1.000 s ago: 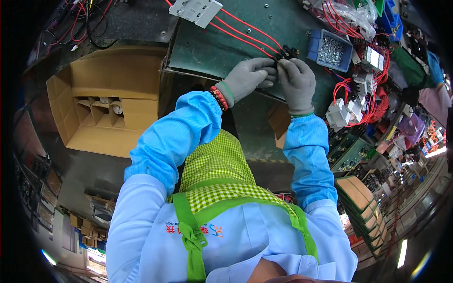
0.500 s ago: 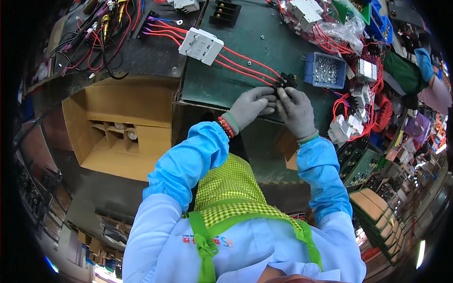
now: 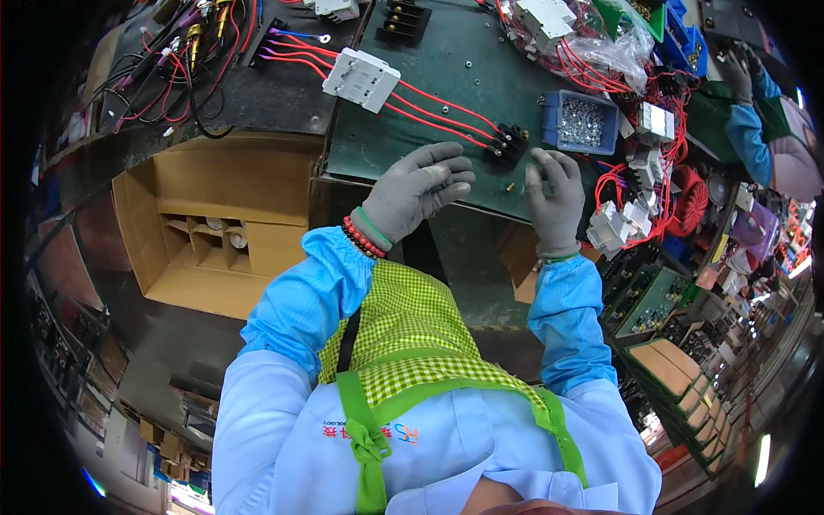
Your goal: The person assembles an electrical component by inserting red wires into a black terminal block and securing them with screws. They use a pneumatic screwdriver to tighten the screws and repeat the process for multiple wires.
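On green bench top (image 3: 506, 81) I note: white module (image 3: 362, 80), black terminal block (image 3: 511, 143), brass-coloured piece (image 3: 510, 186), blue bin (image 3: 550, 122), second black block (image 3: 403, 22).

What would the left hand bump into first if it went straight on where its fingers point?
Most likely the black terminal block, near where the nearest red wire enters it. The left hand might pass above it, though; height is hard to judge here.
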Action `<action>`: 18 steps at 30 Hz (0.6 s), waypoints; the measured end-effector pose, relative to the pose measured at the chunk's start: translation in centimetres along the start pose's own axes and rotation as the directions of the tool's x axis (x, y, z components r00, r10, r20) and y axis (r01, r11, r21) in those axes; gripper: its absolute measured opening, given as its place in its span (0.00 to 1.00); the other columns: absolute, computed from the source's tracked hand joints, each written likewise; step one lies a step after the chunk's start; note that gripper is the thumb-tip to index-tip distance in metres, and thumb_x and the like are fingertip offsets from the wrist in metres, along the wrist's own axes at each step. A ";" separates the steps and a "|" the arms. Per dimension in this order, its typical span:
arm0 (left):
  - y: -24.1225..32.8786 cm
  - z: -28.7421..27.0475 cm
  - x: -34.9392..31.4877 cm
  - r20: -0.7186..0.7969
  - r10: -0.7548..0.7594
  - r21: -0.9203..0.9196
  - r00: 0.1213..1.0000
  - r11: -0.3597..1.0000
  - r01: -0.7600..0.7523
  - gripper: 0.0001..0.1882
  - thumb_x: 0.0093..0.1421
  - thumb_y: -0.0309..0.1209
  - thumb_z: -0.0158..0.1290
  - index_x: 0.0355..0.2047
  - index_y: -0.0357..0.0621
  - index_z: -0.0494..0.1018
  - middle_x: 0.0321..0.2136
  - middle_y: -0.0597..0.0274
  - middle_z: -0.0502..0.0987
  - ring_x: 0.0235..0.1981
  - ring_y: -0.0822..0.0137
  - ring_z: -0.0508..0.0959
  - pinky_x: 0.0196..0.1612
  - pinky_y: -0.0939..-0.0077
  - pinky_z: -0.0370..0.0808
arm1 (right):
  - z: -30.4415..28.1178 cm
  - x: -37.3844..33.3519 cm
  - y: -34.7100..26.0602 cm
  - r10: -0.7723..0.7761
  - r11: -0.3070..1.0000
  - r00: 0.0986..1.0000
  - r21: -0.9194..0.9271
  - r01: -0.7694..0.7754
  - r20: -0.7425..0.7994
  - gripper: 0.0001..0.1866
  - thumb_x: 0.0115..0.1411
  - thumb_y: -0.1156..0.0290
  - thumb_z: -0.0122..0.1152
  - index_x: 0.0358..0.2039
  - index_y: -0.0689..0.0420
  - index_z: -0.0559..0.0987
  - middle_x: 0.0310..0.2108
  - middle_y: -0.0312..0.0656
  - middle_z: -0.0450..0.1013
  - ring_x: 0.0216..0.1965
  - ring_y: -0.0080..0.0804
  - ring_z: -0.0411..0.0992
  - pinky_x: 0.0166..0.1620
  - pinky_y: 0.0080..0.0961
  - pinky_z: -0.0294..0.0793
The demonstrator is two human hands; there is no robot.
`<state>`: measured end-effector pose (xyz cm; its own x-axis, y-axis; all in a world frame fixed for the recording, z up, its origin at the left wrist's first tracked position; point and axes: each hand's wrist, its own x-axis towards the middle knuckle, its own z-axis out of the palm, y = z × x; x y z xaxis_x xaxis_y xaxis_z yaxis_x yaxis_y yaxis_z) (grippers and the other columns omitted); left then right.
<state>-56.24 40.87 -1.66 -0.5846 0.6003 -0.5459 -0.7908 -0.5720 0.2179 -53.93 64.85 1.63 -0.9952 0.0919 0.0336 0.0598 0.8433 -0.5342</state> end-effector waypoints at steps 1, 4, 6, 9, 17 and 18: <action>0.3 0.3 -0.2 -0.001 0.015 -0.015 1.000 1.000 -0.015 0.23 0.66 0.24 0.44 0.61 0.32 0.58 0.53 0.48 0.69 0.52 0.60 0.75 0.56 0.71 0.77 | -0.1 0.6 -0.4 -0.018 1.000 1.000 0.014 0.018 0.005 0.14 0.55 0.72 0.64 0.43 0.56 0.80 0.41 0.44 0.74 0.39 0.42 0.75 0.41 0.34 0.75; 1.7 0.7 -0.9 -0.021 0.074 -0.022 0.997 0.997 -0.074 0.24 0.66 0.22 0.43 0.61 0.30 0.57 0.54 0.47 0.69 0.53 0.59 0.75 0.56 0.72 0.77 | 0.2 3.3 -2.5 -0.091 0.994 0.996 0.054 0.090 0.011 0.14 0.55 0.72 0.64 0.43 0.57 0.80 0.41 0.45 0.74 0.39 0.42 0.75 0.41 0.34 0.75; 2.8 1.1 -1.1 -0.034 0.127 -0.026 0.991 0.991 -0.128 0.24 0.66 0.22 0.43 0.61 0.30 0.56 0.54 0.46 0.68 0.53 0.58 0.75 0.56 0.72 0.78 | 0.8 5.9 -3.9 -0.183 0.981 0.983 0.058 0.182 0.011 0.14 0.55 0.72 0.64 0.43 0.58 0.80 0.40 0.45 0.74 0.38 0.42 0.75 0.41 0.33 0.75; 4.8 1.3 -2.0 -0.071 0.195 -0.052 0.978 0.979 -0.199 0.23 0.66 0.21 0.43 0.61 0.30 0.57 0.53 0.46 0.69 0.52 0.58 0.76 0.54 0.72 0.79 | 2.9 10.1 -5.6 -0.304 0.951 0.951 0.071 0.299 0.059 0.17 0.55 0.67 0.64 0.46 0.53 0.78 0.43 0.45 0.74 0.42 0.44 0.75 0.43 0.36 0.75; 9.7 1.2 -4.2 -0.178 0.343 -0.020 0.923 0.936 -0.351 0.20 0.69 0.33 0.43 0.57 0.35 0.64 0.43 0.58 0.72 0.38 0.70 0.75 0.39 0.81 0.75 | 11.9 17.7 -10.3 -0.236 0.934 0.934 -0.201 0.294 0.268 0.28 0.50 0.57 0.69 0.53 0.44 0.74 0.57 0.42 0.66 0.52 0.46 0.72 0.51 0.43 0.74; 10.6 1.1 -4.1 -0.157 0.353 -0.008 0.922 0.934 -0.358 0.20 0.69 0.33 0.44 0.57 0.35 0.64 0.40 0.60 0.72 0.35 0.72 0.73 0.37 0.83 0.73 | 12.0 18.0 -10.8 -0.211 0.935 0.938 -0.222 0.276 0.276 0.27 0.50 0.57 0.69 0.52 0.44 0.74 0.56 0.42 0.66 0.51 0.46 0.72 0.50 0.43 0.75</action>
<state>-62.42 32.94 3.78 -0.7897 0.2640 -0.5538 -0.5271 -0.7539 0.3922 -73.38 51.04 -2.13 -0.9671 -0.2384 -0.0889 -0.2019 0.9315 -0.3024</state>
